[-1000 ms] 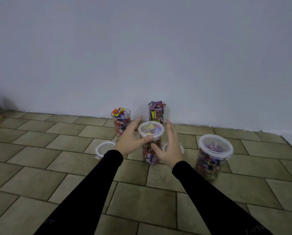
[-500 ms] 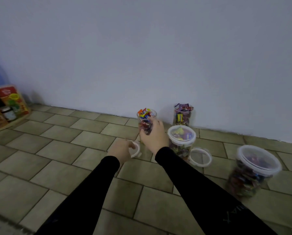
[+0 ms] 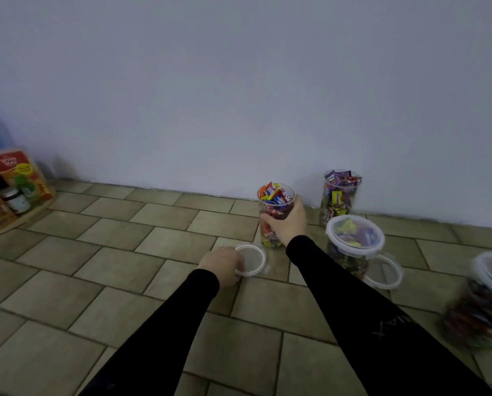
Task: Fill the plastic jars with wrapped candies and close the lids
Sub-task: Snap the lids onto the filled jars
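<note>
Several clear plastic jars full of wrapped candies stand on the tiled floor by the wall. My right hand point(image 3: 286, 222) grips an open jar point(image 3: 276, 200) heaped with candies. My left hand point(image 3: 223, 262) pinches the near edge of a white-rimmed lid point(image 3: 251, 259) lying flat just in front of that jar. Another open jar point(image 3: 339, 195) stands against the wall. A lidded jar point(image 3: 354, 238) is to the right, with a second loose lid point(image 3: 384, 271) on the floor beside it. A further lidded jar point(image 3: 487, 295) sits blurred at the right edge.
Cartons and a small dark jar point(image 3: 16, 200) sit on a low board at the far left. A pale wall point(image 3: 239, 95) closes off the back. Tiled floor point(image 3: 124, 252) stretches out to the left and front.
Both hands left the lidded middle jar. My right hand went to the open jar on the left and took hold of it; my left hand took the lid on the floor. The view panned left.
</note>
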Available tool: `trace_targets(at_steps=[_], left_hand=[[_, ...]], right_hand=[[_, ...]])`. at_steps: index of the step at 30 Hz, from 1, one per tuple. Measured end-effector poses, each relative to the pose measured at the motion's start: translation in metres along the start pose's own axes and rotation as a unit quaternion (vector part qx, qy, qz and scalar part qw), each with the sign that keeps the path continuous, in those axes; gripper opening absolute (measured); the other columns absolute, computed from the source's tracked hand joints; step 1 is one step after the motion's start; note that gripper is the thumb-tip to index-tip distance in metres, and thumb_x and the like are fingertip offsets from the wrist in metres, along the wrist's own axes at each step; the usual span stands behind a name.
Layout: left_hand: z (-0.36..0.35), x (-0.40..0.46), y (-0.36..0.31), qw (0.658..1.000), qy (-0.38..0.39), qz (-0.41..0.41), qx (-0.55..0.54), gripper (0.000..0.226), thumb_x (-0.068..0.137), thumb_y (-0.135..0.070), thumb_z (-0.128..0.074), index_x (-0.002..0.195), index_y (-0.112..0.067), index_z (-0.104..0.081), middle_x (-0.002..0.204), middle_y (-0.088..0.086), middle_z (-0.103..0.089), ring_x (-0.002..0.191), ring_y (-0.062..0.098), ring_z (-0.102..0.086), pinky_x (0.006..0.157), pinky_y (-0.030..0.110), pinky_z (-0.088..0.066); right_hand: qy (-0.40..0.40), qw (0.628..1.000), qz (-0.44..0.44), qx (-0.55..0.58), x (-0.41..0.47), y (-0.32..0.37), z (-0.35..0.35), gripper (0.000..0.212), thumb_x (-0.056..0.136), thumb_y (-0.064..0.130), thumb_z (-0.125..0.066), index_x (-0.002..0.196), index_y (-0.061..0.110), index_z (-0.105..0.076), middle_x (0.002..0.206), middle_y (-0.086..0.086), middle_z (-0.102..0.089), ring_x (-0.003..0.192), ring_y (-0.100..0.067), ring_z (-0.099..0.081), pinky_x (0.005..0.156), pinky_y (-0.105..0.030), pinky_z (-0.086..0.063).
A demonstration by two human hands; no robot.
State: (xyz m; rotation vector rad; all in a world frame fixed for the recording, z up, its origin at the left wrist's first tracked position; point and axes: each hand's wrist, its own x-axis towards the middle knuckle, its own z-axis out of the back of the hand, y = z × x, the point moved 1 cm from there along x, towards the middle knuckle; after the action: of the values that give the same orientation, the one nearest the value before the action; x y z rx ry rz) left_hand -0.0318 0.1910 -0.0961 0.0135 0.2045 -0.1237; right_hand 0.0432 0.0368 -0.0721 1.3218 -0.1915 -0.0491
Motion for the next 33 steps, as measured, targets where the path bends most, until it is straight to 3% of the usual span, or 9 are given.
trace_targets(at_steps=[4,7,10,13,18,21,24,30,33], left_hand=[[-0.003,-0.001,0.013,0.996,-0.033,-0.057,-0.061,0.026,0.096,-0.022,-0.051,0.120,-0.020,-0.059,0.124,0.004,-0.052,0.116,0.023,-0.045,0.097,0.032,-0.039],[-0.011,-0.006,0.020,0.975,-0.155,-0.125,-0.101,0.040,0.094,-0.040,-0.031,0.108,-0.015,-0.058,0.106,0.002,-0.057,0.094,0.019,-0.044,0.083,0.035,-0.041],[-0.008,-0.015,0.022,0.931,-0.284,-0.143,-0.178,0.043,0.095,-0.044,-0.025,0.096,-0.015,-0.058,0.090,-0.003,-0.056,0.081,0.013,-0.042,0.070,0.031,-0.036],[0.011,-0.023,0.011,0.879,-0.343,-0.109,-0.314,0.035,0.096,-0.044,-0.029,0.095,-0.020,-0.055,0.086,-0.004,-0.054,0.079,0.012,-0.050,0.069,0.028,-0.041],[0.068,-0.032,-0.031,0.771,-0.412,-0.099,-0.476,0.014,0.102,-0.015,-0.037,0.096,-0.015,-0.049,0.080,-0.008,-0.051,0.067,-0.003,-0.047,0.061,0.011,-0.035],[0.093,-0.022,-0.053,0.783,-0.320,-0.079,-0.528,0.017,0.097,-0.030,-0.054,0.105,-0.018,-0.045,0.086,0.000,-0.058,0.072,0.000,-0.060,0.065,0.016,-0.046],[0.099,-0.009,-0.067,0.839,-0.270,0.006,-0.473,0.032,0.085,-0.041,-0.067,0.103,-0.022,-0.048,0.083,0.001,-0.056,0.081,0.022,-0.060,0.071,0.031,-0.046],[0.099,0.005,-0.077,0.885,-0.244,0.048,-0.394,0.035,0.089,-0.040,-0.061,0.111,-0.016,-0.050,0.109,0.007,-0.049,0.100,0.024,-0.051,0.082,0.030,-0.038],[0.095,0.011,-0.075,0.896,-0.200,0.065,-0.391,0.040,0.090,-0.040,-0.059,0.117,-0.011,-0.052,0.121,0.008,-0.047,0.110,0.024,-0.050,0.089,0.030,-0.039]], right_hand=[[0.010,0.998,0.012,-0.067,-0.005,-0.001,0.007,0.087,0.065,0.027,-0.086,0.136,0.010,-0.038,0.128,-0.010,-0.042,0.118,-0.021,-0.047,0.102,-0.033,-0.043],[0.016,0.997,0.022,-0.076,-0.013,-0.003,0.018,0.085,0.066,0.029,-0.086,0.132,0.008,-0.037,0.126,-0.010,-0.039,0.118,-0.021,-0.046,0.100,-0.031,-0.043],[0.037,0.997,0.015,-0.059,-0.022,-0.006,0.028,0.088,0.065,0.026,-0.087,0.134,0.009,-0.034,0.127,-0.008,-0.038,0.115,-0.016,-0.045,0.094,-0.025,-0.041],[0.048,0.997,0.024,-0.054,-0.032,-0.008,0.037,0.090,0.066,0.026,-0.087,0.136,0.010,-0.033,0.128,-0.006,-0.038,0.119,-0.017,-0.043,0.097,-0.025,-0.039],[0.092,0.995,0.026,-0.018,-0.043,-0.014,0.046,0.081,0.065,0.013,-0.088,0.128,0.010,-0.036,0.102,0.020,-0.040,0.104,-0.005,-0.047,0.088,-0.016,-0.040],[0.122,0.992,0.037,-0.020,-0.045,-0.013,0.044,0.083,0.054,0.026,-0.091,0.122,0.014,-0.044,0.115,0.004,-0.058,0.107,-0.014,-0.059,0.092,-0.034,-0.051],[0.161,0.985,0.055,-0.028,-0.053,-0.010,0.047,0.079,0.060,0.026,-0.090,0.124,0.016,-0.045,0.120,0.003,-0.056,0.108,-0.010,-0.056,0.098,-0.031,-0.046],[0.177,0.982,0.058,-0.043,-0.061,-0.012,0.057,0.075,0.061,0.023,-0.089,0.119,0.024,-0.042,0.123,0.000,-0.054,0.117,-0.017,-0.051,0.106,-0.037,-0.040],[0.175,0.982,0.049,-0.051,-0.065,-0.011,0.057,0.096,0.048,0.046,-0.088,0.127,0.024,-0.040,0.129,0.000,-0.052,0.121,-0.017,-0.049,0.106,-0.040,-0.041]])
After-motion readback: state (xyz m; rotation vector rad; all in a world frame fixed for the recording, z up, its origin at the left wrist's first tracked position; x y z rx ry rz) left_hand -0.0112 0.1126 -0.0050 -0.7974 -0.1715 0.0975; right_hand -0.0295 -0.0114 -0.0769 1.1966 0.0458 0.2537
